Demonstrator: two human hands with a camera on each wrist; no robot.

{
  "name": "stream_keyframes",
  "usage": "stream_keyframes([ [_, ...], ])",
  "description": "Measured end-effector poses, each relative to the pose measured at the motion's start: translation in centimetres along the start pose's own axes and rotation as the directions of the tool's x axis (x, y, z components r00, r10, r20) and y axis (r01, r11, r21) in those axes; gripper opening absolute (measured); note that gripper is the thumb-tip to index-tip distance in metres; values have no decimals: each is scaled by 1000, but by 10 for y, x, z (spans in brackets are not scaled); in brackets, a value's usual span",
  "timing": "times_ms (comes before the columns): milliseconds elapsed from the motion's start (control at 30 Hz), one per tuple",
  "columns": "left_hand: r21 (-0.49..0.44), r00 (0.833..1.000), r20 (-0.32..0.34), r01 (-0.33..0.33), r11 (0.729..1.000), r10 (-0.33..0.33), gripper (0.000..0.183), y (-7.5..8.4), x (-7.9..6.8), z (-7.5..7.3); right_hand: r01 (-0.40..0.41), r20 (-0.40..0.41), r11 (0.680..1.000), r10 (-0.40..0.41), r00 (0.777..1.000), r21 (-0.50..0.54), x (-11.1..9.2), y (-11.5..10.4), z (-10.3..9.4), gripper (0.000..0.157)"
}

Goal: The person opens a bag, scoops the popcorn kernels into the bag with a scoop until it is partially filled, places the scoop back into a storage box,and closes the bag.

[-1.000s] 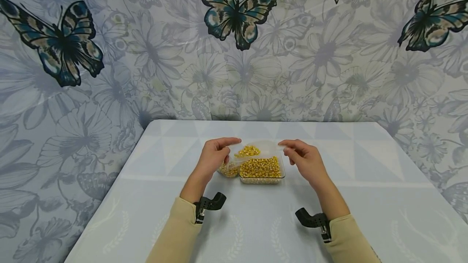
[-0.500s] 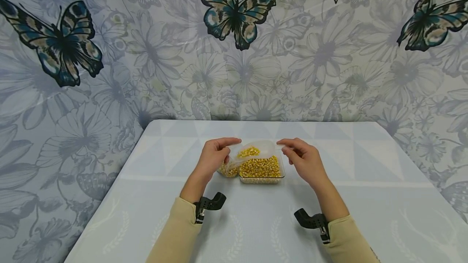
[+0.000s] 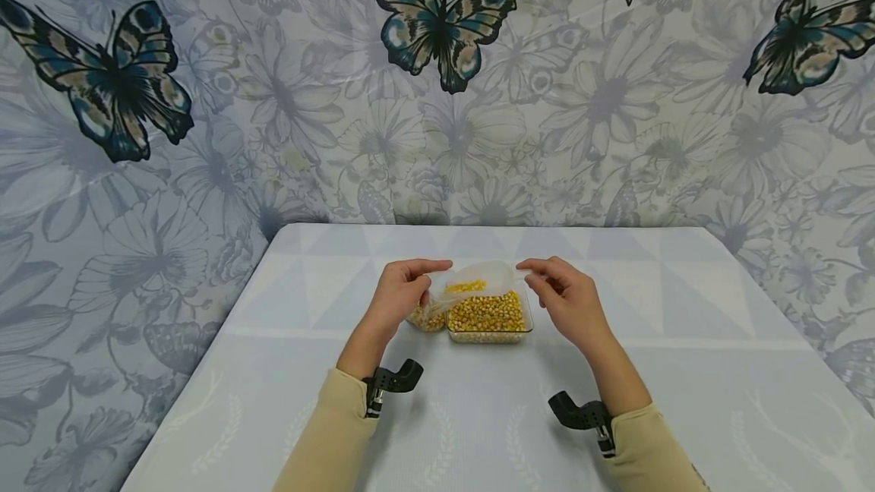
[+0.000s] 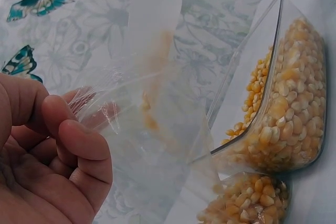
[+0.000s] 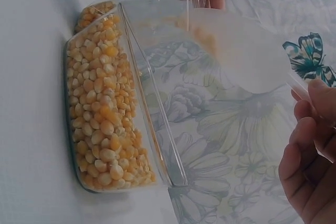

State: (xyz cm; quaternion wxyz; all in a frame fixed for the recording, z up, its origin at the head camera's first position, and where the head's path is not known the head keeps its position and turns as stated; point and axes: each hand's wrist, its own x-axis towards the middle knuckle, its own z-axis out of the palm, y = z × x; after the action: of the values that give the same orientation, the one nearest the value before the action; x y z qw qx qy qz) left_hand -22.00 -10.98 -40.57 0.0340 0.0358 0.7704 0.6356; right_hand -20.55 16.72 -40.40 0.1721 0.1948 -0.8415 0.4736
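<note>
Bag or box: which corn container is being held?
The limp clear bag, pinched in the left hand; the other, a rigid rectangular box, stands unheld on the table.

My left hand (image 3: 402, 291) and right hand (image 3: 573, 301) make two, with one scoop (image 5: 252, 53), one bag (image 3: 427, 320), one box (image 3: 488, 339), one table (image 3: 472, 431). I count two sleeves (image 3: 326, 431), two mounts (image 3: 405, 376) and five far butterflies (image 3: 443, 20); the kernels (image 3: 488, 313) are too many.
</note>
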Motion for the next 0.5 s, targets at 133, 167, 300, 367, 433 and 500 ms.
stream_keyframes([
  [133,-1,1000,7,3,1000,-3,42,0,-1,0,22,-7,1000,-22,1000,-10,-1,-3,1,23],
  [167,1,1000,8,4,1000,-4,42,1,-1,0,29,-11,1000,-29,1000,-10,-1,-4,1,23],
  [300,5,1000,11,4,1000,-4,42,1,-1,0,50,-20,999,-51,999,-20,-1,-4,0,22],
  [367,3,1000,11,3,1000,-3,42,1,-1,-1,57,-23,998,-58,998,-30,-1,-5,0,21],
  [433,-1,1000,11,0,1000,0,43,1,-2,-1,59,-26,997,-61,998,-42,-1,-4,0,20],
  [500,-4,1000,14,-4,1000,4,43,0,-1,-1,61,-28,997,-62,998,-53,-1,-5,0,20],
])
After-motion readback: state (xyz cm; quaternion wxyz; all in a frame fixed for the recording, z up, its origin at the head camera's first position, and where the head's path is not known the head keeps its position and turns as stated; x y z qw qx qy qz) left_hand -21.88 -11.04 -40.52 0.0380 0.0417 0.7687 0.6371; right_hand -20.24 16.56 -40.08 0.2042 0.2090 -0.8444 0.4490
